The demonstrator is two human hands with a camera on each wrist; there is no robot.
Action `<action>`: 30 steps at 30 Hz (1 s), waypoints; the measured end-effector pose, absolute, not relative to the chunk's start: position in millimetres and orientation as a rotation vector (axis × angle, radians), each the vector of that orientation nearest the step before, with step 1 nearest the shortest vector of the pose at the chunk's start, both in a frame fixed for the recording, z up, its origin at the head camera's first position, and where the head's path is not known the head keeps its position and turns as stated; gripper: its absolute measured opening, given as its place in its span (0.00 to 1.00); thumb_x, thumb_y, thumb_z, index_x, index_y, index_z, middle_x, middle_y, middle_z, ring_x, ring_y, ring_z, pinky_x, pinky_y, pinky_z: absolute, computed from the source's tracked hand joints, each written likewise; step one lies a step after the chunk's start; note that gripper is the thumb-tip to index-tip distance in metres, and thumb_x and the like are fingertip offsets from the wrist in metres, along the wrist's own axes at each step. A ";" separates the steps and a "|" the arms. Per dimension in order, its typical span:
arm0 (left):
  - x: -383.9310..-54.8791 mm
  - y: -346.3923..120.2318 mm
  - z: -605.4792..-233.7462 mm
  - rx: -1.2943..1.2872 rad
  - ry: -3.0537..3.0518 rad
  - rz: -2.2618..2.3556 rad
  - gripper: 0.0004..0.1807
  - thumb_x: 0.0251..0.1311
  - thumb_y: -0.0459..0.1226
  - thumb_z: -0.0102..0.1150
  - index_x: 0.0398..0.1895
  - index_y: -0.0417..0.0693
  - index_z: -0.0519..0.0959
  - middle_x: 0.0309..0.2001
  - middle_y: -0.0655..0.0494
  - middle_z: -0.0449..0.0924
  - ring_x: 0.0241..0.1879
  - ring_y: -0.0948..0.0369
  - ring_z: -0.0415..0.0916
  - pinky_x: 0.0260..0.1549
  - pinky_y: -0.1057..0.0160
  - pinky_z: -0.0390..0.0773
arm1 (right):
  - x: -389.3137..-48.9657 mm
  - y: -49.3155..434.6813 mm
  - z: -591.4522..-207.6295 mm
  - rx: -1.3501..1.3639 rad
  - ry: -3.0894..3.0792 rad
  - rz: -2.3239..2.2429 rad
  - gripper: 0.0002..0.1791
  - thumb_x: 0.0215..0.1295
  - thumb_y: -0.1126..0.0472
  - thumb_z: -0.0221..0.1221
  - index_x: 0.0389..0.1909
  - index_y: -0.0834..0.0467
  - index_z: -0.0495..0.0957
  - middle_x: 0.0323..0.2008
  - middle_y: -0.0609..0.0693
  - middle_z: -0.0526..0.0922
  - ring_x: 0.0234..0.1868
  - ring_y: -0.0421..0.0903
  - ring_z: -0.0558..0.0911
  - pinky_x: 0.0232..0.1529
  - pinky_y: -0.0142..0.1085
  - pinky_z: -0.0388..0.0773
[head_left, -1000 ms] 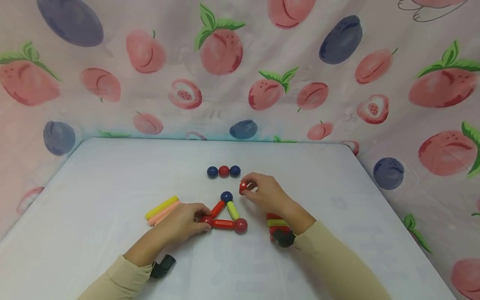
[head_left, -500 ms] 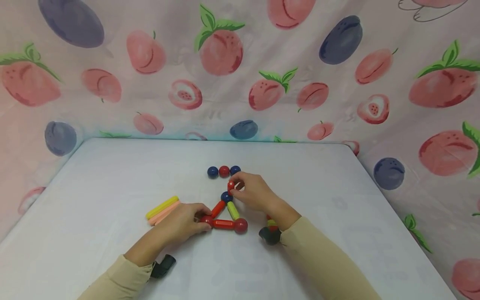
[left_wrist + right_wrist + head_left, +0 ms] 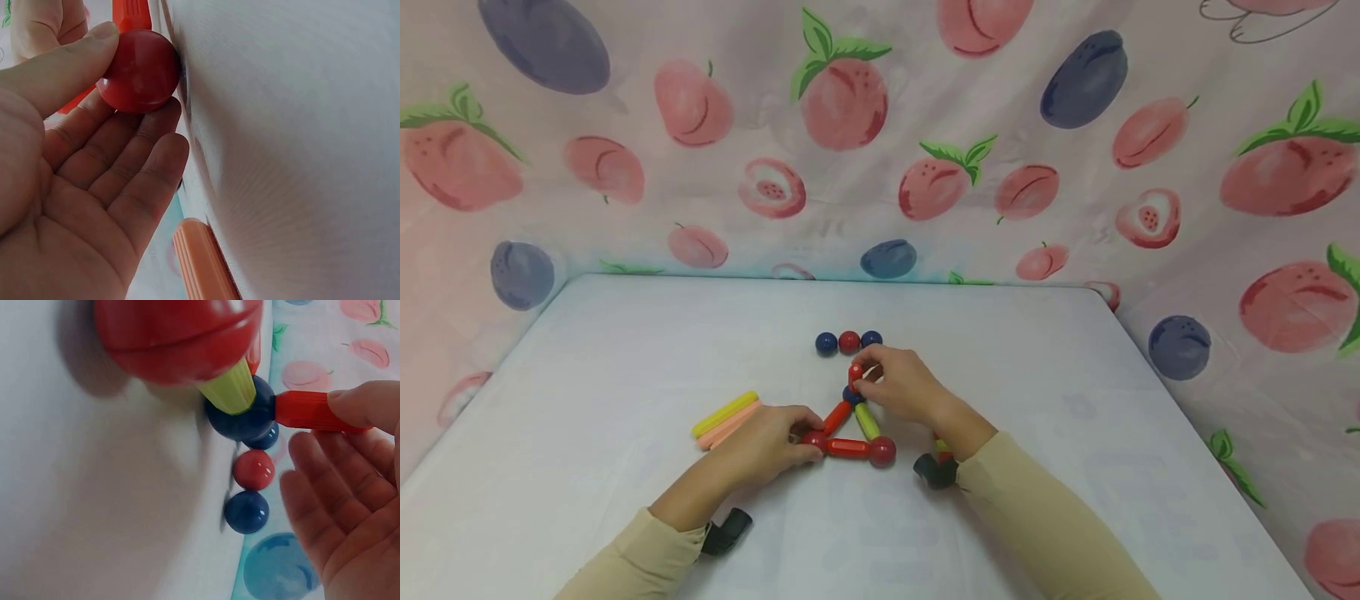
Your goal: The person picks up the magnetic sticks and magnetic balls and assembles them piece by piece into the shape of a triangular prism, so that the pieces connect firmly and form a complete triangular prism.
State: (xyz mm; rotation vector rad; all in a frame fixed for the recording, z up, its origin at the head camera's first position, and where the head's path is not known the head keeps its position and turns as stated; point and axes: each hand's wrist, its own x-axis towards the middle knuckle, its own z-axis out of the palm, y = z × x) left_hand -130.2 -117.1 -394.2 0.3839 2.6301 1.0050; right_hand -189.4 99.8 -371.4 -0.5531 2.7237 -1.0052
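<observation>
While your right hand [image 3: 895,383] pinches the upright red rod [image 3: 303,409] snugly between thumb and fingers, its lower end meeting the blue ball [image 3: 250,428] at the far corner of the triangle [image 3: 847,449], the likeliest trouble is a tip: let go with the rod off-centre and it could lean or drop, since only that small contact would carry it. Pressing sideways could also roll the ball and part it from the yellow-green rod [image 3: 867,422] or the left side rod [image 3: 837,417]. Your left hand [image 3: 775,437] has thumb and fingers closed about the left red ball [image 3: 140,72], which should steady that corner, but no hand holds the right red ball [image 3: 882,451], so a twist could swing it out. Your right fingers also come near the row of balls [image 3: 849,342] and might nudge it. Compared with a second ago, the upright rod has come from the air right of the blue ball onto its top; your left hand and the triangle look unmoved.
</observation>
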 end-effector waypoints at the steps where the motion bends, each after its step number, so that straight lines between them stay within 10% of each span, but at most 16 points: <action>1: -130.3 -117.0 -394.1 0.389 2.632 1.003 0.16 0.54 0.38 0.75 0.47 0.51 0.84 0.38 0.65 0.83 0.38 0.64 0.76 0.45 0.58 0.79 | -189.3 99.4 -371.8 -0.555 2.718 -1.008 0.15 0.67 0.62 0.64 0.54 0.57 0.78 0.41 0.47 0.82 0.46 0.45 0.81 0.44 0.33 0.81; 30: -129.2 -116.8 -395.0 0.350 2.622 1.004 0.18 0.54 0.39 0.75 0.49 0.53 0.84 0.39 0.65 0.82 0.39 0.63 0.75 0.45 0.58 0.79 | -236.6 132.4 -364.7 -0.531 2.751 -0.753 0.27 0.68 0.56 0.62 0.68 0.55 0.73 0.63 0.54 0.76 0.63 0.54 0.74 0.59 0.49 0.75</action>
